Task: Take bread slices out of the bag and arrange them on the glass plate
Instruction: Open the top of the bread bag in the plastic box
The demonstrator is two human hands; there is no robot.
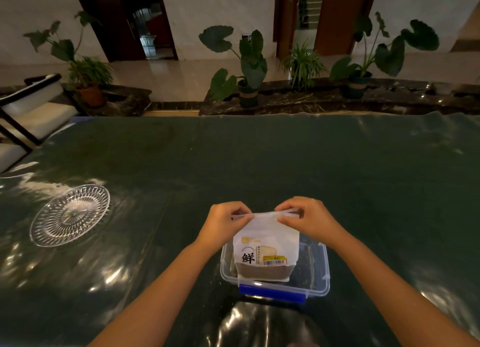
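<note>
Bread bag [265,245] upright in a clear plastic storage box [315,267] with blue latch [271,292], near edge of the dark green table cover [259,159]. Left hand [225,221] and right hand [304,218] both pinched narrow on the bag's top seal strip, 1 at each end, thumbs toward the camera. Glass plate [69,215] bare, well apart to the left. No slice out yet; task judged at its opening step.

To open well: grip kept close to the seal, front and back films pulled apart evenly, not sideways, to avoid tearing down the panel. Base left seated in the box for support. Mouth opened wide enough for a flat slice to pass without crushing. Bread itself barely visible through the lower window; slice count impossible to tell.
</note>
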